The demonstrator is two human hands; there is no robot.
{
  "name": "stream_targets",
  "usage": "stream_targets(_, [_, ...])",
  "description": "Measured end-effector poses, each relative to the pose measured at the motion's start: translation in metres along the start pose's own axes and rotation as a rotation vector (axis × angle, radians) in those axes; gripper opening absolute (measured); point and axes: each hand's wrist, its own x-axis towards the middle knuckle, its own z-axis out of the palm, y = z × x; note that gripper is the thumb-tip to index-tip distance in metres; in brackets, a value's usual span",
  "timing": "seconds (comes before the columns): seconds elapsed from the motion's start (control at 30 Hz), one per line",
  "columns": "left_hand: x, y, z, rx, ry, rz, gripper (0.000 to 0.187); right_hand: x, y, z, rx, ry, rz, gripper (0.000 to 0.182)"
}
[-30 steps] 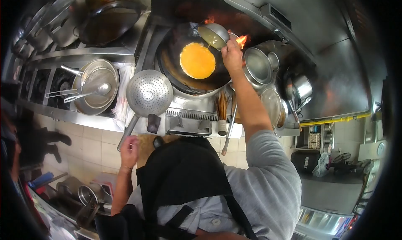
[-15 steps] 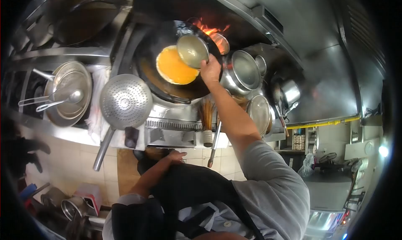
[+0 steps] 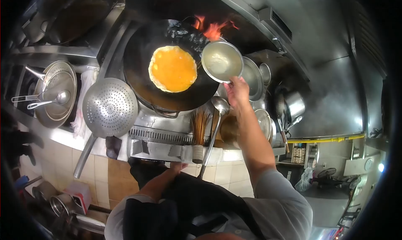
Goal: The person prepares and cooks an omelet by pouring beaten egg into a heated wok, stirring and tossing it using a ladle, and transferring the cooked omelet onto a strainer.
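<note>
A round orange egg sheet with a pale rim (image 3: 173,69) lies in a large dark wok (image 3: 138,77) over the stove. My right hand (image 3: 238,90) grips the near edge of a metal bowl (image 3: 222,61), held at the wok's right side; some pale liquid shows in it. My left hand (image 3: 178,166) is low by the counter's front edge, beside the dark apron, touching no tool that I can see; its fingers are small and partly hidden. Between the hands are a bamboo brush (image 3: 199,131) and a long-handled ladle (image 3: 220,105).
Flames (image 3: 214,30) rise behind the wok. A perforated strainer (image 3: 109,107) rests at the left, with stacked sieves and a ladle (image 3: 56,93) beyond. Metal bowls (image 3: 253,77) and a pot (image 3: 294,104) stand at the right.
My right hand has carried the bowl rightward, from over the egg sheet to the wok's right edge. The whole egg sheet is now uncovered. The ladle's head has come into view.
</note>
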Motion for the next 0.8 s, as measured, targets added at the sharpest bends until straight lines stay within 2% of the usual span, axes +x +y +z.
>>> stream_targets(0.07, [0.019,-0.02,-0.009,0.097,-0.058,0.072,0.034,-0.002,-0.007,-0.004,0.008,0.004,-0.007,0.009])
stream_targets(0.2, [0.034,-0.028,-0.016,0.147,-0.05,0.08,0.034,-0.005,-0.009,-0.013,0.007,0.012,0.001,0.017])
stream_targets(0.27, [0.031,-0.026,-0.011,0.094,0.042,0.022,0.031,-0.008,-0.012,-0.017,0.007,-0.004,0.003,0.018])
stream_targets(0.3, [0.03,-0.023,-0.011,0.096,0.041,0.025,0.031,-0.009,-0.012,-0.017,0.013,-0.007,0.0,0.019])
stream_targets(0.37, [0.008,-0.002,0.002,-0.153,-0.022,0.019,0.037,-0.013,-0.014,-0.019,0.021,-0.01,-0.005,0.02])
stream_targets(0.4, [0.004,0.0,0.007,-0.15,-0.023,0.022,0.037,-0.015,-0.015,-0.02,0.02,-0.023,-0.006,0.019])
stream_targets(0.47, [0.003,-0.001,0.012,-0.054,0.134,0.045,0.032,-0.014,-0.013,-0.022,0.021,-0.037,-0.007,0.018])
stream_targets(0.5, [0.003,0.0,0.011,-0.053,0.134,0.046,0.032,-0.012,-0.01,-0.024,0.024,-0.026,-0.003,0.018])
stream_targets(0.6, [0.006,-0.002,0.007,-0.004,0.041,0.118,0.035,-0.014,-0.005,-0.024,0.054,0.002,0.002,0.012])
stream_targets(0.67, [0.001,0.005,0.01,-0.035,0.102,-0.013,0.044,-0.015,-0.003,-0.024,0.082,0.014,0.006,0.006])
stream_targets(0.7, [0.005,0.001,0.001,-0.032,0.104,-0.011,0.044,-0.016,-0.003,-0.024,0.091,0.009,0.01,0.006])
stream_targets(0.77, [0.01,-0.006,-0.018,-0.143,-0.114,0.007,0.046,-0.017,-0.004,-0.024,0.105,0.004,0.015,0.006])
stream_targets(0.8, [0.008,-0.003,-0.014,-0.139,-0.112,0.008,0.046,-0.019,-0.007,-0.022,0.146,0.025,0.026,0.006])
